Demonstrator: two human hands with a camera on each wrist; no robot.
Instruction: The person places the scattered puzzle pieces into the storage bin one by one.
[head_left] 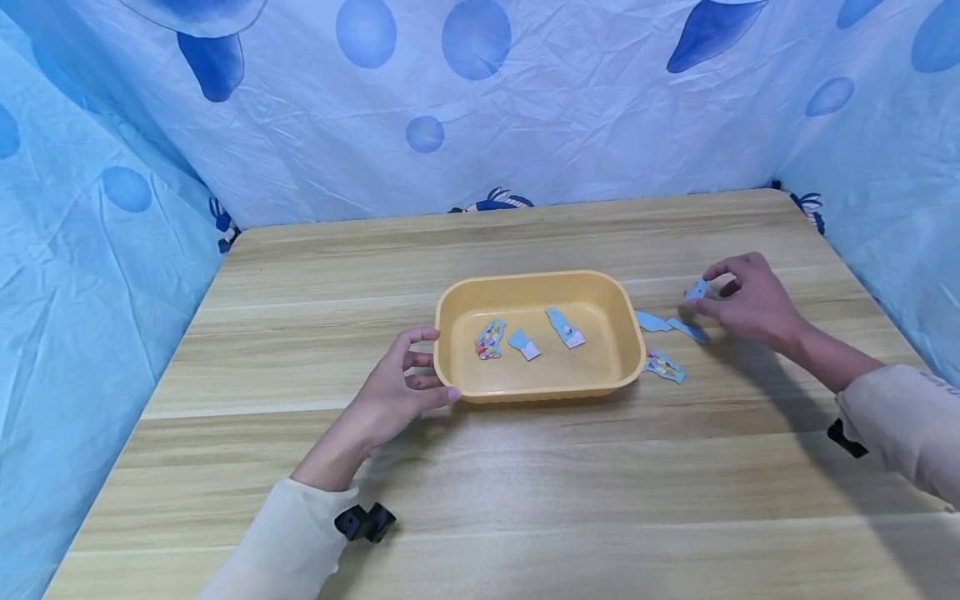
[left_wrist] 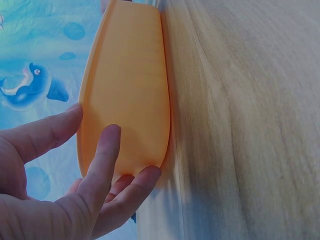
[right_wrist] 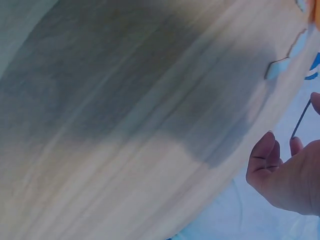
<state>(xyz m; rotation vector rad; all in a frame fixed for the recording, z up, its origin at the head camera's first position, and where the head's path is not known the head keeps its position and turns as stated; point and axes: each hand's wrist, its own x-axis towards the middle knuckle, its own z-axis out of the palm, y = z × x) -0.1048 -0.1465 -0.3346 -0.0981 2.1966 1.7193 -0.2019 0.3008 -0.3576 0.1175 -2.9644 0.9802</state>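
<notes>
Blue flat piece (head_left: 697,289) is being pinched between the thumb and fingertips of the right hand (head_left: 753,304), which is hovering over the wooden table (head_left: 570,500), to the right of a yellow tray (head_left: 536,395). Near that hand, a pointed blue strip (head_left: 652,322) and a straighter blue strip (head_left: 688,330) are lying just beside each other. A multicoloured piece (head_left: 665,367) is resting by the tray's right end. The left hand (head_left: 393,387) is touching the tray's left end, its fingers spreading along the wall rather than closing. Inside, a multicoloured cutout (head_left: 491,339), a short blue-and-pale piece (head_left: 524,344) and a longer blue piece (head_left: 562,326) are lying apart. Beyond, blue patterned cloth (head_left: 600,125) is hanging behind the table.
</notes>
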